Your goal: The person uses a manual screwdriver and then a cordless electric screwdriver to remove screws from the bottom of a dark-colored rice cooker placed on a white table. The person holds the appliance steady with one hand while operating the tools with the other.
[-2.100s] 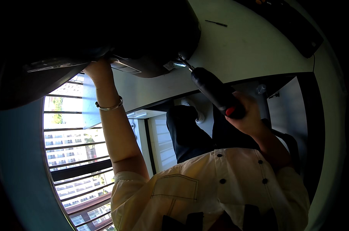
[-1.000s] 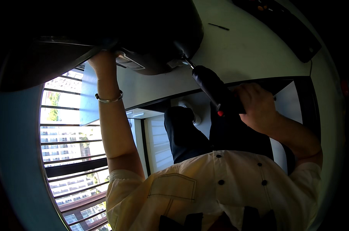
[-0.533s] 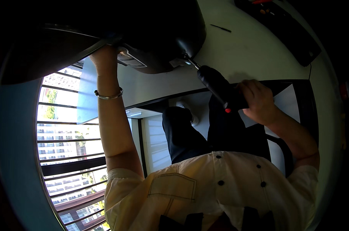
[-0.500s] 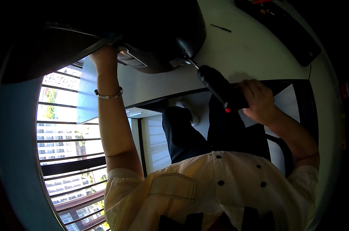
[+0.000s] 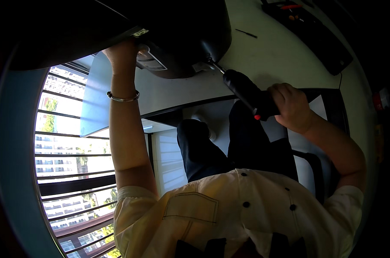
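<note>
A large glossy black appliance (image 5: 178,30) of a kind I cannot make out sits at the table's upper left, with a pale label (image 5: 154,60) on its side. My right hand (image 5: 293,107) is wrapped round the grip of a black power screwdriver (image 5: 243,89) with a red button at its rear end. Its metal shaft slants up and left, and the tip meets the lower right edge of the appliance. My left hand (image 5: 121,56) reaches up against the appliance's left part, beside the label. Its fingers are hidden by the black body.
On the pale table (image 5: 285,56) lies a thin dark rod (image 5: 246,33). Farther right is a long black case (image 5: 311,38) with red and orange items. Below the table edge are my legs (image 5: 203,146) and a chair armrest (image 5: 309,165). A barred window (image 5: 70,159) is at the left.
The view has shifted slightly. Both hands hold nearly the same places, and the screwdriver's tip stays at the same edge of the appliance.
</note>
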Motion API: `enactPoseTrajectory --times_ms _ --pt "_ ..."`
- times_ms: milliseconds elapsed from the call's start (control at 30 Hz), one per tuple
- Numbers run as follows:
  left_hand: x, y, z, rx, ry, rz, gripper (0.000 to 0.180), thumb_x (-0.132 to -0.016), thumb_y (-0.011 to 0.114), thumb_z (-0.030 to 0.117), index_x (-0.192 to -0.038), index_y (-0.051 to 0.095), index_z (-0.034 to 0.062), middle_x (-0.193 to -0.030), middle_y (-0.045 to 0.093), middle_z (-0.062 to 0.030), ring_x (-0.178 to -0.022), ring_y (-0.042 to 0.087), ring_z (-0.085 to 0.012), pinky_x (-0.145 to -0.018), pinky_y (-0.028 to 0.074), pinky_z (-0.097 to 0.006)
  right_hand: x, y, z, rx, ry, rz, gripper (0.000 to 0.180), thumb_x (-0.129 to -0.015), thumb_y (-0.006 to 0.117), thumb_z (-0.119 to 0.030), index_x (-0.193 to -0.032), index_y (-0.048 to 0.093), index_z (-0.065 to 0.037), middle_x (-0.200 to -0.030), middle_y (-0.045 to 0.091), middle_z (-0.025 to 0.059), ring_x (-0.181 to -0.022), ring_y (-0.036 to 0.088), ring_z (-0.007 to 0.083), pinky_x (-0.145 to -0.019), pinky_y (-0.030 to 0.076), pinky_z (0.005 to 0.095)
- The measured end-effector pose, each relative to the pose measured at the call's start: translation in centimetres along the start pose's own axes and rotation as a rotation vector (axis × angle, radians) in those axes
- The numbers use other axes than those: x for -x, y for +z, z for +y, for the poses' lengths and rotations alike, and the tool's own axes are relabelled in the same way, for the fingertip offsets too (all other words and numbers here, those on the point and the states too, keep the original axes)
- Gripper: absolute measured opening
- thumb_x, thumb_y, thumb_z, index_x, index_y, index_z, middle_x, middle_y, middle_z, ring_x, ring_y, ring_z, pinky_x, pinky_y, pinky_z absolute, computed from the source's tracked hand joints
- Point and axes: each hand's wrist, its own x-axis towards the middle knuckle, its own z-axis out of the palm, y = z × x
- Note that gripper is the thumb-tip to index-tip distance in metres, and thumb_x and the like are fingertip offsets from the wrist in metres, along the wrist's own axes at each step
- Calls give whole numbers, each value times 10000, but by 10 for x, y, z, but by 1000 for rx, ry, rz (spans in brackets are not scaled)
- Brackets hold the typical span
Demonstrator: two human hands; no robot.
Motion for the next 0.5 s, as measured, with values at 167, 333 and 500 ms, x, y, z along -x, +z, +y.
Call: enactPoseTrajectory --times_ms 167,333,500 --pt "7 10 -4 140 -137 13 77 -629 641 88 -701 634 65 -683 612 -43 -619 579 -231 -537 411 -355 -10 -5 5 65 -60 74 215 -633 588 -45 -839 564 13 -806 542 88 -681 535 175 -504 478 245" --pt "1 7 -2 114 -73 46 92 -638 647 109 -720 636 70 -706 612 -44 -616 569 -228 -535 404 -352 -13 -12 12 221 -144 69 194 -649 592 -71 -825 563 4 -777 534 71 -681 528 159 -502 486 234" --pt "7 17 -7 1 -51 57 121 -655 648 136 -758 642 72 -723 611 -54 -626 568 -233 -527 403 -364 -21 -18 21 386 -257 114 159 -667 593 -82 -810 568 -17 -761 526 56 -682 522 156 -530 499 228"
